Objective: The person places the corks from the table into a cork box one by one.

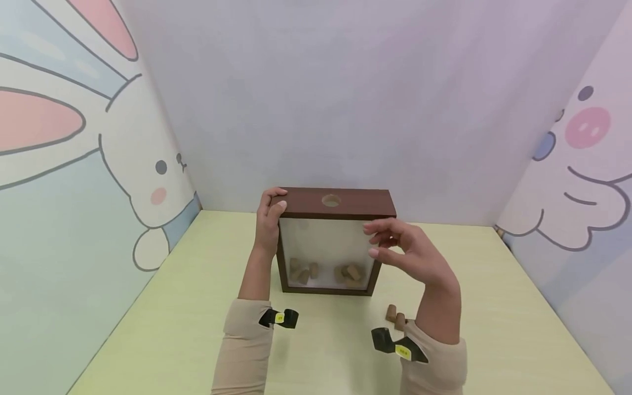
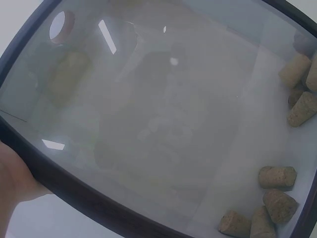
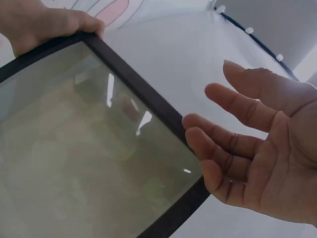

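Note:
A dark brown wooden box (image 1: pixel 360 204) with a clear front panel stands upright on the table, a round hole (image 1: pixel 331 201) in its top. Corks lie inside at the bottom in two groups, several corks (image 1: pixel 353 273) at the right and several corks (image 2: pixel 277 203) at the left. My left hand (image 1: pixel 269 222) grips the box's upper left corner, fingers over the top edge. By the upper right of the front panel, my right hand (image 1: pixel 412 249) has its fingers loosely bent, with nothing between them; in the right wrist view its palm (image 3: pixel 277 168) shows.
A few loose corks (image 1: pixel 391 313) lie on the pale yellow-green table (image 1: pixel 321 340), partly behind the right sleeve (image 1: pixel 439 359). A plain pale curtain (image 1: pixel 345 99) hangs behind the box. Side panels show a cartoon rabbit (image 1: pixel 143 137) and a cartoon pig (image 1: pixel 587 164).

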A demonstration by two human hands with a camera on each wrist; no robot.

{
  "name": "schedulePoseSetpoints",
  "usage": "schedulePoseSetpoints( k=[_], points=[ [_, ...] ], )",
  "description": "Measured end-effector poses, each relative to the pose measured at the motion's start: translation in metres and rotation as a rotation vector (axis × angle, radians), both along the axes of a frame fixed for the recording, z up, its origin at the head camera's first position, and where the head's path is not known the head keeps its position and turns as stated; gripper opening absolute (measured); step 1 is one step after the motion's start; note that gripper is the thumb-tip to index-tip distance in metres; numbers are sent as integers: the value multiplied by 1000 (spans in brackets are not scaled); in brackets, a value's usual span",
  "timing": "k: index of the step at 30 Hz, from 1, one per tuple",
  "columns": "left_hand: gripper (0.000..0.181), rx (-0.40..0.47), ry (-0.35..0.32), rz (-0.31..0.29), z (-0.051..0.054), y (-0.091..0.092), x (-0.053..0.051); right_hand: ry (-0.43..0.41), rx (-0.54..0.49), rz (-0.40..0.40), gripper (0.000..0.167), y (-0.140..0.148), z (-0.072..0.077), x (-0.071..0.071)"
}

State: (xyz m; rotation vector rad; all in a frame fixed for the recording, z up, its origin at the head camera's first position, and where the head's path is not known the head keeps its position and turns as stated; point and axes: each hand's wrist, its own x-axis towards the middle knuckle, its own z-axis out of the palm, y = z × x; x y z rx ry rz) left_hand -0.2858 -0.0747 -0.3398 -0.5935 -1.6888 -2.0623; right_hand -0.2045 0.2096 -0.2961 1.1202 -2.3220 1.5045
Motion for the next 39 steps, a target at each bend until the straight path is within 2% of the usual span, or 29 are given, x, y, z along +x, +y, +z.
schedulePoseSetpoints(
  k=[7, 17, 27, 35, 39],
  points=[
    [28, 1, 11, -5, 1, 0, -2, -43, 15, 32, 40, 9, -26, 0],
    [28, -11, -7, 4, -1, -2, 2, -177, 74, 14, 41, 26, -59, 6],
    [30, -14, 2, -10, -2, -3, 0, -252, 135, -49, 37, 44, -79, 11],
    [33, -21, -3, 2, 0, -2, 1, -405, 127, -53, 40, 57, -94, 14],
    [32, -20, -5, -3, 0, -2, 1, -449, 117, -66, 41, 64, -104, 14]
  ],
)
